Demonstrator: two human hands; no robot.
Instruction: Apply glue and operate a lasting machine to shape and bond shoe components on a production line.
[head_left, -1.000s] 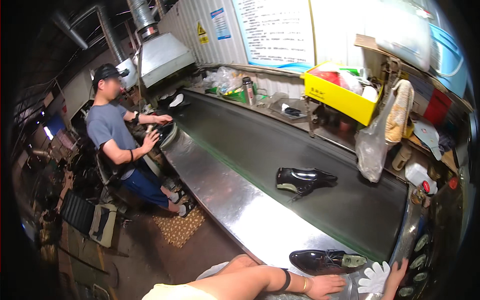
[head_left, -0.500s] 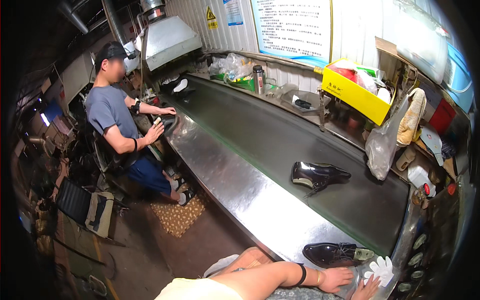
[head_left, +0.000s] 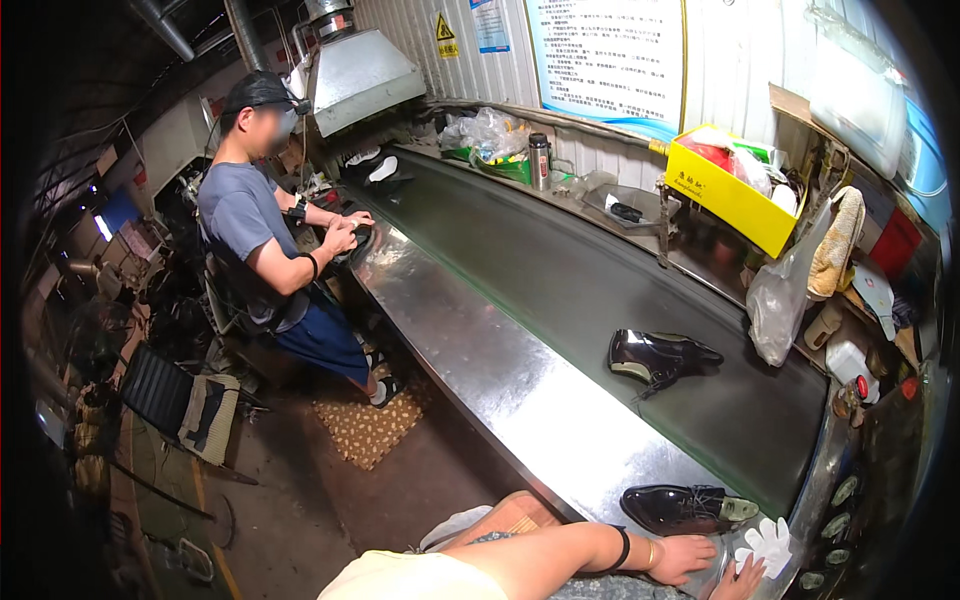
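Observation:
My left hand (head_left: 682, 558) lies flat on the metal edge at the lower right, its fingers stretched out and holding nothing. Beside it, my right hand (head_left: 739, 580) is cut by the lower border; its visible fingers are extended at the edge of a white glove (head_left: 766, 549), which is spread flat. Just beyond my left hand sits a glossy black lace-up shoe (head_left: 662, 508), toe to the left, with a pale green last showing at its opening. Farther off, another black shoe (head_left: 665, 358) lies on its side on the dark belt, laces trailing.
The dark conveyor belt (head_left: 560, 290) runs beside a shiny metal ledge (head_left: 520, 385). Across the ledge's far left end stands a co-worker (head_left: 245, 205). A yellow box (head_left: 725, 195), a hanging plastic bag (head_left: 778, 310) and a flask (head_left: 539, 160) line the wall side.
The co-worker's hands have come together over a dark item at the ledge. The whole view has shifted slightly; my hands stay nearly in place by the glove.

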